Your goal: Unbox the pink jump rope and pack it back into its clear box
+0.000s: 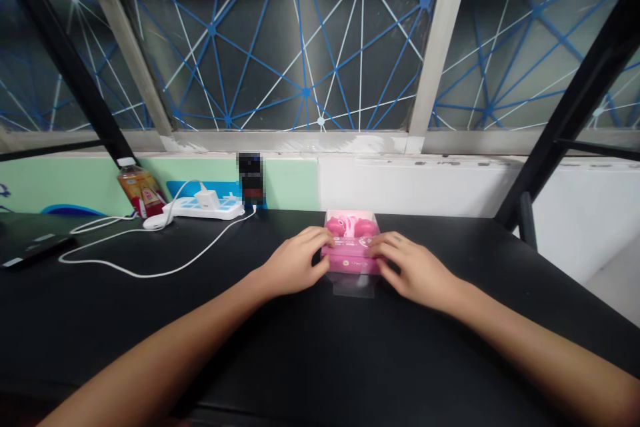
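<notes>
- On my feed, the left hand [293, 261] and right hand [413, 272] grip the pink box [351, 245] from either side.
- Fingers of both hands curve closely over the box's ends, holding it, with the fingertips of each hand on its top.
- The box sits on the table [150, 347] near the far edge, around the middle, with a clear flap [353, 287] showing at its near side.
- Toward the far left corner stand a bottle [140, 189] and a power strip [203, 208] with a white charger [206, 199] plugged in.
- A white cable [150, 271] trails across the table's left side.
- A dark device [35, 250] lies at the left edge.
</notes>
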`<state>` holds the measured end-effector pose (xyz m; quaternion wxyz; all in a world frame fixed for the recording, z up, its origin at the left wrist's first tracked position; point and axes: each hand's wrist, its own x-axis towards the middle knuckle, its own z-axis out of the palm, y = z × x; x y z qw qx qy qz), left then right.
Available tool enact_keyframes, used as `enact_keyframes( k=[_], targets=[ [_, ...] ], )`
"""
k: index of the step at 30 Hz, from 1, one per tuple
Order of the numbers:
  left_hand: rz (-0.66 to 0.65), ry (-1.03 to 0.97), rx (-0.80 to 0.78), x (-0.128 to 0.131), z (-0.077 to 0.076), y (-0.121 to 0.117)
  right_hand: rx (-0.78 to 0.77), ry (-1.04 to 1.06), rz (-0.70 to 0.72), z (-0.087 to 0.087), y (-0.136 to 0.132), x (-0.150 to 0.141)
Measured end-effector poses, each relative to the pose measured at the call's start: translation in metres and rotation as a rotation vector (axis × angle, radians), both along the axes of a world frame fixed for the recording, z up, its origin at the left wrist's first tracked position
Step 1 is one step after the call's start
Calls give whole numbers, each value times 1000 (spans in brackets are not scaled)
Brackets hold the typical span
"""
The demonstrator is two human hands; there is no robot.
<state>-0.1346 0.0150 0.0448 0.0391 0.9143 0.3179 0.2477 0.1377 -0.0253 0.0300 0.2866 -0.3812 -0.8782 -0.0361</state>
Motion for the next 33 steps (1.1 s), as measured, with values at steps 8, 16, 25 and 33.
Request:
enact_keyframes(
  k=[8,16,25,33],
  targets=[
    [11,-8,-1,2,-1,0,-45,112,29,0,2,-2],
    [-50,-28,-35,-4,4,2,-81,136,73,2,4,4],
    [-72,-44,-37,-6,4,2,-34,136,2,2,4,2],
    [-52,-24,-48,-6,5,1,-11,34,-46,4,1,-2]
  ],
)
